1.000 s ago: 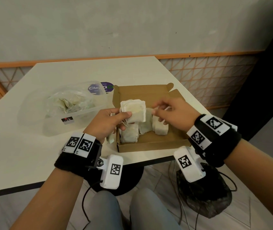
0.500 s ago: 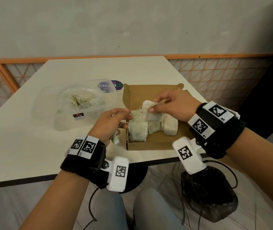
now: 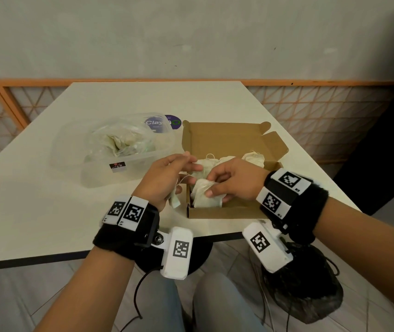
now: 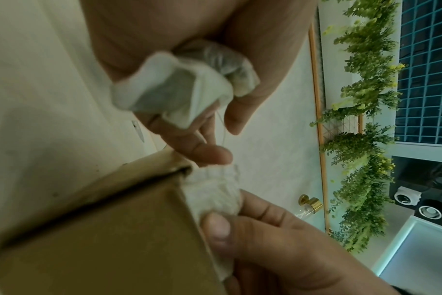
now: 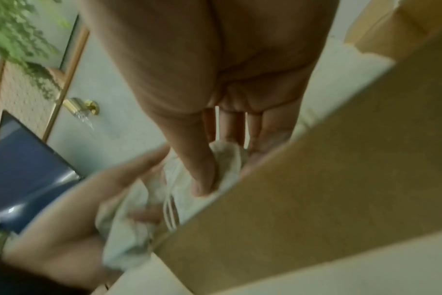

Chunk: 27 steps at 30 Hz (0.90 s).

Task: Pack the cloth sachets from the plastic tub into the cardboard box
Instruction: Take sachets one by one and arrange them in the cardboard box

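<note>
In the head view, a cardboard box is seen open on the white table, its lid folded back, with several cloth sachets lying inside. Just to its left stands the plastic tub, in which more sachets are bundled in a clear bag. The right hand is laid over the near left corner of the box, and a sachet is pinched there between thumb and curled fingers. The left hand is held at the box's left wall; a small crumpled sachet is tucked under its curled lower fingers, while the index finger and thumb are extended toward the sachets in the box. The two hands are close together, nearly touching.

In the left wrist view, the crumpled sachet is seen clamped against the palm of the left hand by bent fingers, a thin string hanging from it. One fingertip is set against the top of the sachet at the box corner, which is pressed by the thumb of the right hand.

The right wrist view is blurred. The right hand's thumb is shown pressed on the sachet beside the box wall, fingers straight behind it. The left hand is seen holding pale cloth.
</note>
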### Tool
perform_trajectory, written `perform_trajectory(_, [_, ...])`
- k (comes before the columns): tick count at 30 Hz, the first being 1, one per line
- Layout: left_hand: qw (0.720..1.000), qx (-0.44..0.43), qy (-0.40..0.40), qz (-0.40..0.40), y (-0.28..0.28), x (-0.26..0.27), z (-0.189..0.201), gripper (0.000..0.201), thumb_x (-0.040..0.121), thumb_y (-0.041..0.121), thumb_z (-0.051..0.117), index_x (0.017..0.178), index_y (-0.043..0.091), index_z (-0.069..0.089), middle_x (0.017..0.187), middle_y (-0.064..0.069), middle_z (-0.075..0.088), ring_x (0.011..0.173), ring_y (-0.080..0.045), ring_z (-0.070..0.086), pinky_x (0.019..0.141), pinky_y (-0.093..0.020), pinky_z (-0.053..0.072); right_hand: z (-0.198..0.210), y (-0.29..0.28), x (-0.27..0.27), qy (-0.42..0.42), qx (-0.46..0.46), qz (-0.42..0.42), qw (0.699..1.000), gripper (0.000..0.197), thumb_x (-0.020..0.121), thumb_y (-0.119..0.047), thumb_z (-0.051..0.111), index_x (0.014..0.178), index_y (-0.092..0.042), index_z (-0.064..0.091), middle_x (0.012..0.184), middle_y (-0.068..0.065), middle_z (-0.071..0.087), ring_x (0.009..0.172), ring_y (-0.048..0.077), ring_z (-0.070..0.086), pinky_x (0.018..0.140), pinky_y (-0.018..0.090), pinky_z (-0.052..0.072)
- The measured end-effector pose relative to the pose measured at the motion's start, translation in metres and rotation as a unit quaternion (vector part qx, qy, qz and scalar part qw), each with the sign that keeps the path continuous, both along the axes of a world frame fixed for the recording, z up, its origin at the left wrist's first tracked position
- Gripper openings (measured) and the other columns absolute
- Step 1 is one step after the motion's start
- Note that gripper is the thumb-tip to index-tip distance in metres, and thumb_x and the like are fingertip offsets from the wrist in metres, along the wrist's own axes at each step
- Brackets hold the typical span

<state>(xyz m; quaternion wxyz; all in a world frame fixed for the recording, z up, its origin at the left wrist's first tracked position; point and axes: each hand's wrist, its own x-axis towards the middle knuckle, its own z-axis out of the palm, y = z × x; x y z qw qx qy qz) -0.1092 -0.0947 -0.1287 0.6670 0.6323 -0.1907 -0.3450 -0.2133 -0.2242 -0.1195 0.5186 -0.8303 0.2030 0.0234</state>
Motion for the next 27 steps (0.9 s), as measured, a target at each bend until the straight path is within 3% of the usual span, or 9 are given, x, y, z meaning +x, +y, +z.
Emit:
perform_trajectory(6, [0.994,-0.070,-0.022,0.087,0.001,0.000,0.018,0.012,0.095,0.020,0.053,0.094,0.016,0.065,0.094,0.000,0.068,0.054,-0.008,0.056,0.039,-0.015,0.029,-0.003,0.006,0.006,0.013,-0.092,0.002,0.996,0.018,0.076,-0.010,0.074,0.091,-0.014,0.065,0.071,-0.002,0.060,0.075,0.029,0.063,0.075,0.042,0.056])
perform_trajectory(11, [0.984,-0.105,-0.055,0.134,0.008,0.009,0.042,0.005,0.090,0.020,0.059,0.089,0.020,0.064,0.089,0.007,0.066,0.058,-0.008,0.057,0.042,-0.016,0.029,0.021,0.001,0.003,0.034,-0.118,0.037,0.992,0.033,0.082,-0.012,0.068,0.113,-0.008,0.060,0.084,-0.001,0.058,0.083,0.020,0.058,0.077,0.033,0.053])
perform_trajectory(13, [0.991,-0.063,-0.071,0.098,0.006,0.009,0.043,0.008,0.091,0.024,0.058,0.090,0.020,0.065,0.089,0.007,0.069,0.063,-0.008,0.060,0.042,-0.016,0.030,0.028,-0.004,0.002,0.036,-0.158,0.047,0.986,0.036,0.082,-0.015,0.069,0.116,-0.007,0.060,0.082,-0.004,0.058,0.082,0.013,0.055,0.079,0.027,0.050])
perform_trajectory(15, [0.995,-0.011,-0.089,0.042,0.003,0.004,0.039,0.016,0.095,0.030,0.053,0.092,0.020,0.065,0.091,0.005,0.072,0.068,-0.008,0.063,0.041,-0.017,0.030,0.033,-0.007,0.002,0.035,-0.183,0.052,0.981,0.033,0.081,-0.016,0.069,0.113,-0.008,0.061,0.061,-0.014,0.057,0.066,0.000,0.053,0.066,0.013,0.043])
perform_trajectory(17, [0.993,0.041,-0.110,-0.004,-0.001,-0.002,0.034,0.030,0.098,0.037,0.045,0.100,0.015,0.066,0.089,0.004,0.073,0.062,0.000,0.063,0.040,-0.017,0.030,0.036,-0.008,0.002,0.028,-0.178,0.048,0.982,0.027,0.082,-0.018,0.069,0.106,-0.008,0.062,0.055,-0.014,0.059,0.059,-0.001,0.054,0.057,0.009,0.039])
perform_trajectory(19, [0.990,0.077,-0.114,-0.035,-0.002,-0.010,0.031,0.042,0.100,0.040,0.039,0.104,0.009,0.067,0.072,0.007,0.070,0.046,0.003,0.056,0.038,-0.015,0.032,0.041,-0.010,0.003,0.009,-0.158,0.035,0.987,0.023,0.083,-0.019,0.067,0.103,-0.008,0.062,0.076,-0.003,0.064,0.072,0.010,0.055,0.062,0.018,0.042])
perform_trajectory(21, [0.991,0.082,-0.071,-0.076,-0.002,-0.019,0.031,0.048,0.101,0.042,0.033,0.101,0.007,0.065,0.068,-0.003,0.071,0.050,-0.005,0.061,0.036,-0.011,0.034,0.046,-0.014,0.005,-0.018,-0.158,0.007,0.987,0.021,0.085,-0.017,0.065,0.103,-0.008,0.061,0.089,0.011,0.063,0.080,0.021,0.055,0.067,0.029,0.046])
perform_trajectory(23, [0.990,0.074,-0.015,-0.118,-0.002,-0.026,0.031,0.056,0.100,0.046,0.028,0.106,0.001,0.062,0.088,-0.024,0.071,0.065,-0.019,0.068,0.035,-0.010,0.036,0.050,-0.019,0.007,-0.049,-0.177,-0.028,0.983,0.022,0.084,-0.016,0.065,0.101,-0.002,0.063,0.091,0.018,0.064,0.079,0.025,0.056,0.073,0.041,0.051])
perform_trajectory(27, [0.976,0.111,-0.001,-0.186,0.003,-0.029,0.034,0.075,0.097,0.055,0.022,0.107,-0.009,0.060,0.083,-0.023,0.070,0.055,-0.022,0.067,0.035,-0.011,0.038,0.052,-0.024,0.011,-0.081,-0.183,-0.082,0.976,0.023,0.081,-0.015,0.063,0.094,0.004,0.064,0.079,0.012,0.062,0.071,0.023,0.060,0.074,0.039,0.053])
